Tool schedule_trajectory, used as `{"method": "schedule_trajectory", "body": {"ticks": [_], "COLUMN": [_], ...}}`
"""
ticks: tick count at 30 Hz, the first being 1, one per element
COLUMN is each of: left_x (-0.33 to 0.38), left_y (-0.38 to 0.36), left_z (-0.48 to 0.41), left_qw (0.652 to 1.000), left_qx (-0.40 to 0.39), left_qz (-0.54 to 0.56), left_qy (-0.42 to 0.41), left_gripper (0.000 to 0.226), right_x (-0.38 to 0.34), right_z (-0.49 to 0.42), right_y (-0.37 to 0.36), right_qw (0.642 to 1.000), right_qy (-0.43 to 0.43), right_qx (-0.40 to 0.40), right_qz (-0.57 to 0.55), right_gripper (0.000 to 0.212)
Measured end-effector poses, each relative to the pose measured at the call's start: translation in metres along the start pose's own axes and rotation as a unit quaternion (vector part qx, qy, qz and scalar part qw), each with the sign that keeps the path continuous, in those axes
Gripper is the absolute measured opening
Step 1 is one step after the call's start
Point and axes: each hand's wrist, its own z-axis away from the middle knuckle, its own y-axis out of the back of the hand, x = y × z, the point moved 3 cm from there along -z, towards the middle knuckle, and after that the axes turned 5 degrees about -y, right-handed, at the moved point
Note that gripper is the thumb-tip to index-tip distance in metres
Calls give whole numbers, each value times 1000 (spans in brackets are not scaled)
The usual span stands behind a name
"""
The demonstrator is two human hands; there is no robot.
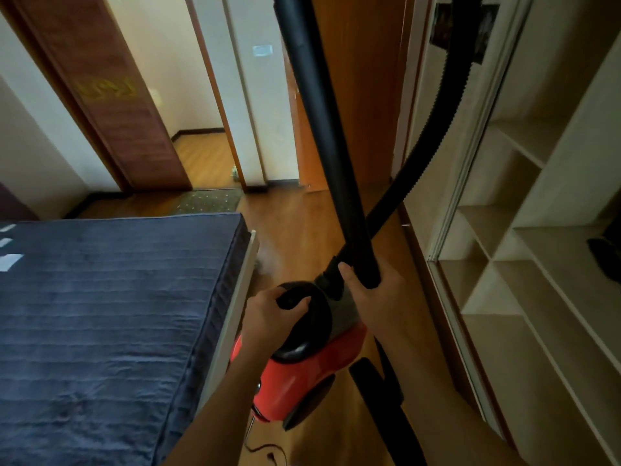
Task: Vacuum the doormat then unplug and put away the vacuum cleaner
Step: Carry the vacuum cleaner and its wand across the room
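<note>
A red canister vacuum cleaner [302, 375] with a black top hangs above the wooden floor between the bed and the wardrobe. My left hand [268, 317] grips its black carry handle [292, 297]. My right hand [376, 290] is closed round the lower end of the black wand tube [322, 112], which rises up out of view. The ribbed black hose [433, 129] curves from the vacuum's front up to the right. The power cord with its plug [268, 454] trails on the floor below. The dark patterned doormat [208, 200] lies at the doorway beyond the bed.
A bed with a dark blue mattress [111, 314] fills the left. An open wardrobe with pale shelves [537, 264] lines the right. A brown door [111, 95] stands open at the far doorway. A narrow strip of wooden floor [302, 223] runs between bed and wardrobe.
</note>
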Motion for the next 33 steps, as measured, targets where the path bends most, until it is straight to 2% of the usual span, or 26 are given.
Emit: {"method": "schedule_trajectory", "body": {"ticks": [5,13,19,25,28,33], "left_x": [-15,-49,-57,-72,-80,-87], "left_y": [-28,-79,-100,-116,-126,-146], "left_z": [-74,-242,-362,-467,-514,-595], "left_qw": [1000,999,998,999,999,1000], "left_qx": [13,-19,-56,-43,-32,-9], "left_qz": [7,27,19,30,21,6], "left_qy": [16,23,3,-1,0,1], "left_gripper": [19,22,24,24,25,23], "right_x": [36,101,121,130,144,178], "right_z": [-77,-238,-357,-453,-500,-578], "right_y": [-24,-86,-130,-162,-177,-194], "right_qw": [1000,999,999,999,999,999], "right_qy": [-10,-36,-49,-32,-31,-29], "right_qx": [-7,12,-3,-4,-13,-24], "right_qz": [8,29,22,2,1,12], "right_gripper": [7,12,10,16,7,17]}}
